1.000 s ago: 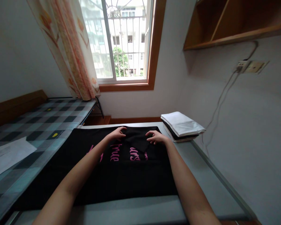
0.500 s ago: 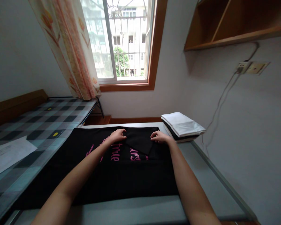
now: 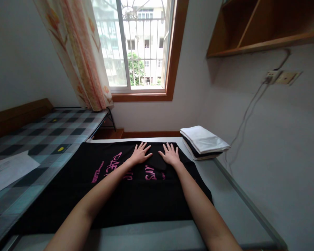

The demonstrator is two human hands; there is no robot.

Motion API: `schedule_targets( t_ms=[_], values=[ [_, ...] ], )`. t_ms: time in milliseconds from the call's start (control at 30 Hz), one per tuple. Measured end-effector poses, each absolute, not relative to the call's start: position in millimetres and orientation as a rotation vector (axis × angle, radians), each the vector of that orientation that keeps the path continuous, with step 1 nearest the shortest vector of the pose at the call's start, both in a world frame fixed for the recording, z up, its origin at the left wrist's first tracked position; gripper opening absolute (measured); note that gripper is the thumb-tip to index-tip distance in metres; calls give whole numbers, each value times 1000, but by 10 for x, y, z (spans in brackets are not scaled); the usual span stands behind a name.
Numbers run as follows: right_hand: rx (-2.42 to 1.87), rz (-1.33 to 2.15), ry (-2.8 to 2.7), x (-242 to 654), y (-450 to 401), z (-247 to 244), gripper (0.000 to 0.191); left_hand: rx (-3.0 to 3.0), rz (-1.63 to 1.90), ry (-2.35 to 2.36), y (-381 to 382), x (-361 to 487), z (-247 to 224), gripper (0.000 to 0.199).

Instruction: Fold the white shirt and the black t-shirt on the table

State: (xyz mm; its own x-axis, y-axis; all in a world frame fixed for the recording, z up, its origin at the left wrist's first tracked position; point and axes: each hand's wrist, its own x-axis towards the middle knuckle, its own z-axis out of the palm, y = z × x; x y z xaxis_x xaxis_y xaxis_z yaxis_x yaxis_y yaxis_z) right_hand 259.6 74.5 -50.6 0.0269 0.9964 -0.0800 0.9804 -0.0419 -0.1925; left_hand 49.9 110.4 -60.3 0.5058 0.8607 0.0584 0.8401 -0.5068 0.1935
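A black garment with pink lettering (image 3: 104,202) lies spread across the grey table. My left hand (image 3: 140,154) rests flat with fingers spread on its far part, beside the lettering. To the right of it, my right hand (image 3: 170,155) also lies flat with fingers apart on the black cloth. Between and just below the hands, a folded-over black flap (image 3: 156,162) shows, its upper part partly covered. Neither hand grips anything. My forearms hide part of the lettering.
A stack of folded white and black cloth (image 3: 205,140) sits at the table's far right corner. On the left is a bed with a checked cover (image 3: 75,131) and a paper sheet (image 3: 12,170). A wall shelf (image 3: 267,40) hangs at the upper right.
Both hands have gone from pinching the black cloth to lying flat and spread. The right hand moved slightly left, the left slightly right. The garment's right edge now reaches farther right.
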Motion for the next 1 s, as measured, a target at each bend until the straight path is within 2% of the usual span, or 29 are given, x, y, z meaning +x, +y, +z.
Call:
schedule_targets(
  t_ms=[300,500,667,1000],
  values=[
    [-2193,168,-2067,2672,771,-553,77,2553,256,1493,1142,446,-583,67],
    [-2257,235,-2001,2753,806,-569,78,2504,217,1554,1203,312,-546,73],
    [-2232,135,-1959,2808,805,-590,76,2504,210,1601,1261,267,-569,70],
    [-2359,180,-1907,2845,857,-664,76,2503,201,1688,1365,50,-566,63]
  ],
)
